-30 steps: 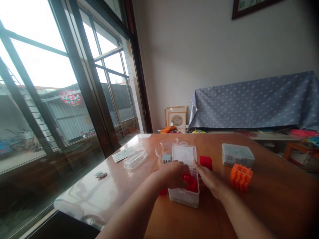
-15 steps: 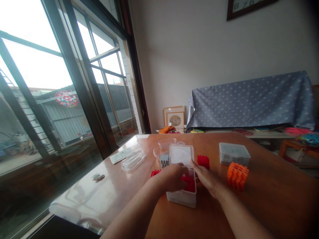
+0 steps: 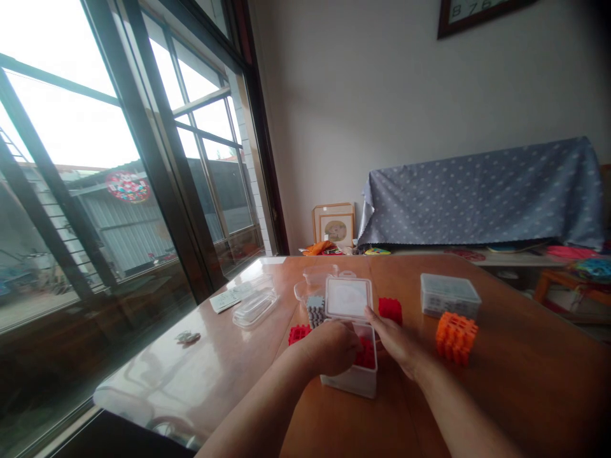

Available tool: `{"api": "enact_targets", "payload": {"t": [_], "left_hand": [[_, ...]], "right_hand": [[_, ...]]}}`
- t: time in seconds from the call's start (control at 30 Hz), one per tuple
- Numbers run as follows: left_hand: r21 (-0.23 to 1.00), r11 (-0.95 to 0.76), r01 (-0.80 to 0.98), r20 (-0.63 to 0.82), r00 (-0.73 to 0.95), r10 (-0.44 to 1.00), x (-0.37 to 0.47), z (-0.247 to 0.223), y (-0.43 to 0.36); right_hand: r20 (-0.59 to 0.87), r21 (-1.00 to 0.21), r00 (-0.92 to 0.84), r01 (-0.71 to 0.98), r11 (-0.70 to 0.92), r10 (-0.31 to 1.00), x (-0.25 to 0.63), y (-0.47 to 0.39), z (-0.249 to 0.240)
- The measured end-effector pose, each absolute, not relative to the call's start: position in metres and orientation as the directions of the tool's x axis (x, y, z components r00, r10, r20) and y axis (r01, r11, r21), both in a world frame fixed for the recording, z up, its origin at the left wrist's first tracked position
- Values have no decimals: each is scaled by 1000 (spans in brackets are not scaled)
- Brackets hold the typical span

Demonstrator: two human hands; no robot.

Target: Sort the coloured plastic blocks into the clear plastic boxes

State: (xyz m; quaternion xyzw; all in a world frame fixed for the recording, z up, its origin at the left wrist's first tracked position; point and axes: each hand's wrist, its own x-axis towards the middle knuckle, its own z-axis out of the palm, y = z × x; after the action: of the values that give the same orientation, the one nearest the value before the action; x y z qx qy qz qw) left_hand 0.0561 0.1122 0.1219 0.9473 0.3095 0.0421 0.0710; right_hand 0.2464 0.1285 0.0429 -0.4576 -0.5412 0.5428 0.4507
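Note:
A small clear plastic box [image 3: 351, 383] stands on the table with its lid [image 3: 348, 298] tipped back on the far side. Inside lie red notched plastic pieces [image 3: 365, 353]. My left hand [image 3: 331, 348] reaches over the box's left wall, fingers curled down against the red pieces; the fingertips are hidden. Along the right side of the box lies my right hand [image 3: 396, 343], fingers stretched out and one tip at the lid's corner. Close by are a red block [image 3: 299, 334] at left, a grey block [image 3: 316, 312] behind it and another red block [image 3: 390, 310] at right.
On the right of the table [image 3: 401, 420] stand an orange notched block [image 3: 456, 338] and a closed clear box [image 3: 450, 296]. To the left lie a clear plastic lid [image 3: 255, 310], a paper sheet [image 3: 231, 298] and a small packet [image 3: 188, 338]. A clear container [image 3: 319, 275] sits behind.
My left hand's fingers have curled in more tightly over the red pieces in the box. My right hand stays at the box's side. The view has shifted slightly.

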Motion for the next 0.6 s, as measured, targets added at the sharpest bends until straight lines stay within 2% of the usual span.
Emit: {"api": "enact_targets", "payload": {"t": [0.17,0.3,0.4,0.6], "left_hand": [[78,-806,587,86,801,592,58,114,117],[87,-797,598,85,792,604,59,113,115],[130,-779,614,121,770,627,53,120,112],[309,-687,657,264,635,726,11,147,113]], "right_hand": [[-25,-1000,-163,9,-23,986,245,124,50],[-19,-1000,-160,13,-17,987,245,123,51],[-27,-1000,-179,6,-26,983,245,125,48],[-58,-998,-197,-18,-62,979,246,129,40]]}}
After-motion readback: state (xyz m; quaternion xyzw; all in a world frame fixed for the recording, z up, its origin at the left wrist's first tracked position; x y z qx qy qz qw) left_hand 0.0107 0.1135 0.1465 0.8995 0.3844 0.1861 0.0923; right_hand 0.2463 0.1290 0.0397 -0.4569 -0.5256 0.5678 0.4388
